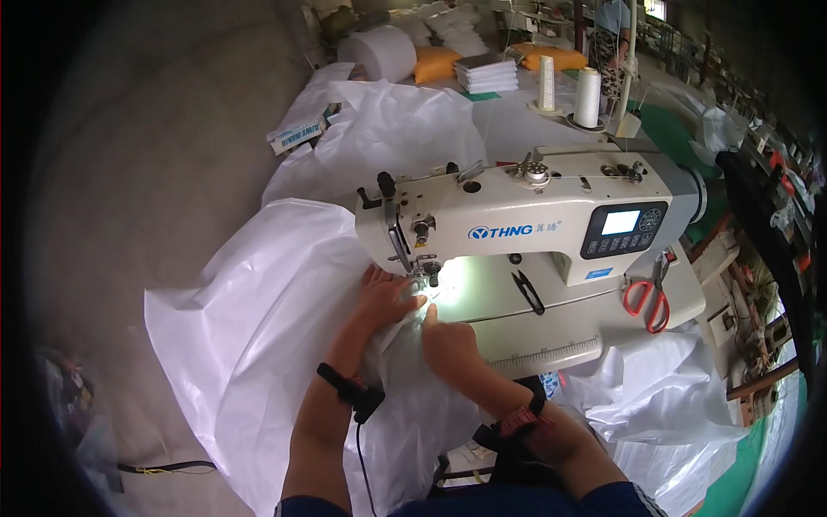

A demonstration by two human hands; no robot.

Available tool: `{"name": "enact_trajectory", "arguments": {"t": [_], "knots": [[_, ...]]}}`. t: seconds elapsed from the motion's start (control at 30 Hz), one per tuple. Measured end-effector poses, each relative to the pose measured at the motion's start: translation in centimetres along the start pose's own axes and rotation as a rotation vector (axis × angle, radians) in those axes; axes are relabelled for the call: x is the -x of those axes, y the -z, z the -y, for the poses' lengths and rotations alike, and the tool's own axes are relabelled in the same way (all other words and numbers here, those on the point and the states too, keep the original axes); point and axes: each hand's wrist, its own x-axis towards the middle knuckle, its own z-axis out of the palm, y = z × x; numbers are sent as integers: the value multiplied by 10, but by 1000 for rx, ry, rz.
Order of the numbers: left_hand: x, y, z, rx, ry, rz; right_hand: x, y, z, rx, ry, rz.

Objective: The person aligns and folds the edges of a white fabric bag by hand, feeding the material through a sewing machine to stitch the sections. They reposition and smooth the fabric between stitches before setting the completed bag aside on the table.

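My left hand (pixel 383 297) lies flat on a large sheet of white woven plastic fabric (pixel 276 319), pressing it just left of the needle. My right hand (pixel 446 340) pinches a fold of the same fabric right in front of the presser foot (pixel 428 277) of a cream industrial sewing machine (pixel 525 211). The fabric runs under the machine head and spills off the table to the left and down toward me. Both wrists carry black straps. The needle point itself is hidden behind the fabric and my fingers.
Black thread snips (pixel 527 291) and red-handled scissors (pixel 650 297) lie on the machine bed. Two white thread cones (pixel 587 96) stand behind the machine. More white fabric (pixel 388 129), a white roll (pixel 379 53) and orange bags (pixel 435 62) lie beyond. A person (pixel 613 43) stands far back.
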Motion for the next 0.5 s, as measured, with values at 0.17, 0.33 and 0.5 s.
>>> {"name": "enact_trajectory", "arguments": {"t": [0.17, 0.33, 0.5], "knots": [[17, 24, -31, 88, 46, 81, 1, 2, -3, 186, 33, 69], [78, 23, -57, 4, 183, 31, -2, -4, -10, 129, 100, -7], [86, 18, -26, -32, 150, -79, -14, -12, 3, 124, 86, -34]]}}
